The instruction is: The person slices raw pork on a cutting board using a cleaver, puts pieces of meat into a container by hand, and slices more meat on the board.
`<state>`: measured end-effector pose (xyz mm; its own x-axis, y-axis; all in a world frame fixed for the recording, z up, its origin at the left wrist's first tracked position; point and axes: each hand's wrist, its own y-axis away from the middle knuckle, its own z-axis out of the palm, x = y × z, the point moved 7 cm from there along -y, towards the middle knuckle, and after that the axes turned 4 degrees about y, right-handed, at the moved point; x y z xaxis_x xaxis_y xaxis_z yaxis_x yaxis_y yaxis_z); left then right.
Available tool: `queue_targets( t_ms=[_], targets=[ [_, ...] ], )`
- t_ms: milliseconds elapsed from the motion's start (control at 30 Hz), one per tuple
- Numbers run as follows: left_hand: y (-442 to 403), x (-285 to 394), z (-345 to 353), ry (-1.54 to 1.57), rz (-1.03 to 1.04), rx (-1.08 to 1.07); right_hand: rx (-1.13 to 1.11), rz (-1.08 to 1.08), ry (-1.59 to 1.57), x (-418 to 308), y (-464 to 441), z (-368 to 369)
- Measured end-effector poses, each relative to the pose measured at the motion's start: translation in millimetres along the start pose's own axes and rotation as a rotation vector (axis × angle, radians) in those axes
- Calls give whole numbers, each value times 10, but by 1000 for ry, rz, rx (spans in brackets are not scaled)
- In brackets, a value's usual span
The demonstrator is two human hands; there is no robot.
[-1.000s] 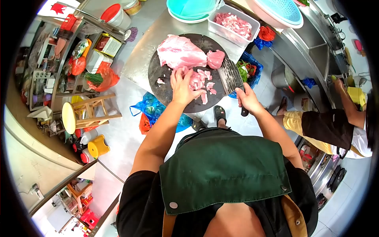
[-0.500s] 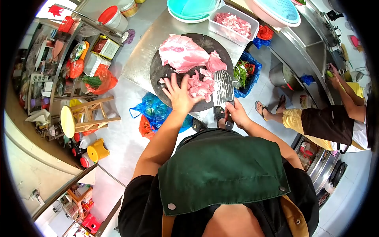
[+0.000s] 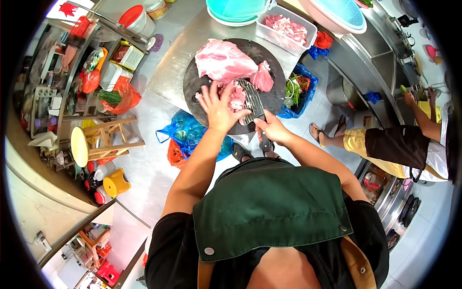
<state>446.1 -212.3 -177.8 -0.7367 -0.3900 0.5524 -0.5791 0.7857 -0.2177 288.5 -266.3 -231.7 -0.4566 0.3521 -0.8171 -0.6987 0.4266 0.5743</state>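
Note:
My right hand (image 3: 272, 129) is wrapped round the handle of a cleaver (image 3: 254, 102). Its broad blade, smeared with meat residue, lies against the right side of a pile of cut meat pieces (image 3: 237, 98). My left hand (image 3: 218, 110) rests over the left side of that pile with its fingers spread, partly hiding it. Just behind my fingers sits a large piece of raw meat (image 3: 224, 60), and a smaller chunk (image 3: 262, 77) is at its right end. All of this is on a dark round chopping board (image 3: 274, 98).
The board stands on a metal table (image 3: 168, 72). At its back are a clear tub (image 3: 301, 47) of sliced meat and turquoise basins (image 3: 236, 9). Blue bags (image 3: 185, 132) lie on the floor near my feet. A co-worker (image 3: 394, 144) stands at the right counter; a wooden stool (image 3: 103, 139) is left.
The cleaver has moved left and turned, pressing against the cut pieces and gathering them toward my left hand. My left hand has shifted slightly. The co-worker's arms have moved a little.

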Motion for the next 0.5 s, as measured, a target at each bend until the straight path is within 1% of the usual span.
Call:
queue_targets(
  t_ms=[33,67,100,167,200,233,333,367,400,433,467,500],
  targets=[
    [-24,-62,-84,-80,-89,7,-6,-1,28,-27,-8,3],
    [-54,-190,-102,-67,-216,-43,-10,10,34,-42,-2,5],
    [-60,-278,-76,-54,-215,-28,-8,9,32,-33,-8,19],
    [-45,-228,31,90,-28,3,-33,-7,-37,9,-47,106],
    [-17,-151,44,172,23,17,-40,-21,-19,8,-70,166],
    [-1,-104,57,272,19,31,-54,-20,-28,8,-77,227],
    [36,-169,72,413,-24,194,-104,2,-36,81,-139,364],
    [62,-195,61,448,-12,224,-136,56,-19,137,-159,404],
    [71,-226,34,474,9,255,-132,52,-22,104,-166,423],
    [84,-250,9,499,30,287,-183,48,2,63,-163,477],
    [117,-284,1,506,9,301,-237,41,26,29,-160,518],
    [129,-277,-15,500,15,306,-241,33,25,3,-167,514]
  ],
)
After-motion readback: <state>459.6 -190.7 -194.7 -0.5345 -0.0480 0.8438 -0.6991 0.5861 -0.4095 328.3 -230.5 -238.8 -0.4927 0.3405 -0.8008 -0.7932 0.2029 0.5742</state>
